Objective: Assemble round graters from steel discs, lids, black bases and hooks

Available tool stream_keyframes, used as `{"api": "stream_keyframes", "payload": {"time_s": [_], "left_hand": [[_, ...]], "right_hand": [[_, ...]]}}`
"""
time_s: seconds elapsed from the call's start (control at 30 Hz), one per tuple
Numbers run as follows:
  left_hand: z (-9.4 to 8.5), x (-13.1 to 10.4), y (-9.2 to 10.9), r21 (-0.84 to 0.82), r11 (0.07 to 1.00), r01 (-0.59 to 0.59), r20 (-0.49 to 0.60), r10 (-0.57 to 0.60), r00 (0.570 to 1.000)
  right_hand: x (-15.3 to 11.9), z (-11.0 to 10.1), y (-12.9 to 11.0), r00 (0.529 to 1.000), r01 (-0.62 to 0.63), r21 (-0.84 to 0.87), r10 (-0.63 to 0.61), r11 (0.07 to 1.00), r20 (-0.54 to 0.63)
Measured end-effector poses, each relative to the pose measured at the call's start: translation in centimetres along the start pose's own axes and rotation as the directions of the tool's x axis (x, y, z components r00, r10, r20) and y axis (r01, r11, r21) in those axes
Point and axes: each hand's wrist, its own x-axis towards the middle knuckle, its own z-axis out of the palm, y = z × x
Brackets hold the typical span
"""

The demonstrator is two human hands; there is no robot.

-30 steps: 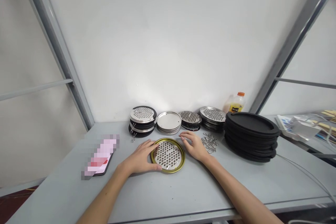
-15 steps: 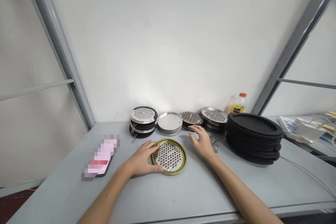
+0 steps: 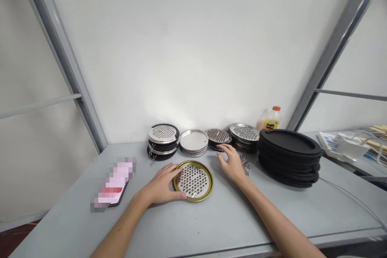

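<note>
A round perforated metal grater plate [image 3: 193,181] lies on the table in a gold-coloured rim. My left hand [image 3: 163,185] grips the rim's left side, thumb at the front edge and fingers at the back left. Farther right, my right hand [image 3: 231,163] is open, its fingers loosely bent and apart. Its fingertips reach the front of a low stack of dark-edged grater plates [image 3: 219,136]; whether they touch it I cannot tell. Small metal clips or chains [image 3: 245,165] lie in a heap just right of that hand, too small to make out fully.
Along the wall stand graters on black bases [image 3: 163,134], plain metal discs [image 3: 194,140] and more grater plates [image 3: 244,132]. A tall pile of black round bases [image 3: 288,161] is at the right, with an orange-capped bottle [image 3: 272,119] behind. A phone [image 3: 115,183] lies left.
The view has shifted slightly, so most things sit a little farther left. Both hands keep nearly the same pose, and the grater plate stays under my left hand.
</note>
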Motion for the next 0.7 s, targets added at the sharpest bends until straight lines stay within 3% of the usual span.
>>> {"api": "stream_keyframes", "payload": {"time_s": [0.23,0.33,0.43,0.53,0.7], "left_hand": [[-0.1,0.0,0.3,0.002,1.0,0.029,0.015,-0.029,0.999],[-0.1,0.0,0.2,-0.007,1.0,0.018,0.002,-0.018,1.0],[0.0,0.0,0.0,-0.011,1.0,0.002,-0.013,-0.002,1.0],[0.1,0.1,-0.3,-0.006,1.0,-0.005,-0.012,0.005,1.0],[0.0,0.1,-0.1,0.006,1.0,0.014,0.0,-0.014,1.0]], "right_hand": [[1.7,-1.2,2.2,0.975,-0.042,-0.205,-0.005,0.978,-0.224],[4.0,-2.2,2.9,0.97,-0.11,-0.39,0.014,0.914,-0.241],[6.4,-3.1,3.0,0.993,-0.091,-0.596,0.03,0.798,-0.112],[7.9,-3.4,2.9,0.988,-0.081,-0.714,0.151,0.696,0.035],[8.7,-3.5,3.1,0.959,-0.123,-0.748,0.272,0.652,0.079]]}}
